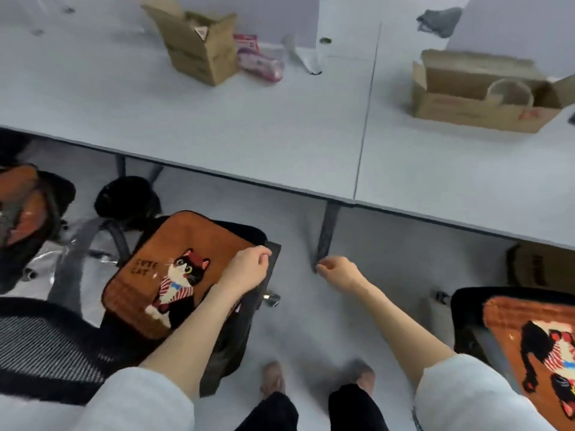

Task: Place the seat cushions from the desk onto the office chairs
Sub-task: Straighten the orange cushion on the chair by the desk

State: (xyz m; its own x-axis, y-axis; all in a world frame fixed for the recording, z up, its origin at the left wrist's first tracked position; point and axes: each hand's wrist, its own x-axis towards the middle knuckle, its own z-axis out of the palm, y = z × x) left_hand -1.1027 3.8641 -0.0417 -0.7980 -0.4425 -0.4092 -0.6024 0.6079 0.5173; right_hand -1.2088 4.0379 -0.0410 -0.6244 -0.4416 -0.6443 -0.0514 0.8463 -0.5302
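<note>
A brown seat cushion (174, 262) with a cat picture lies on the black seat of the middle office chair (37, 346). My left hand (249, 265) pinches the cushion's right edge, beside a dark strap (274, 251). My right hand (337, 270) hovers over the floor to the right, apart from the cushion. Its fingers are closed, close to the lower end of a dark desk leg (326, 231), and nothing shows in them. A second cat cushion (529, 337) lies on the chair at the right. A third brown cushion (21, 206) lies on the chair at the far left.
The grey desk (217, 126) spans the upper half and bears two open cardboard boxes (199, 45) (476, 94), a pink packet (258, 59) and a grey cloth (438, 21). A black bin (124, 197) stands under the desk. My feet are on the grey floor (311, 321).
</note>
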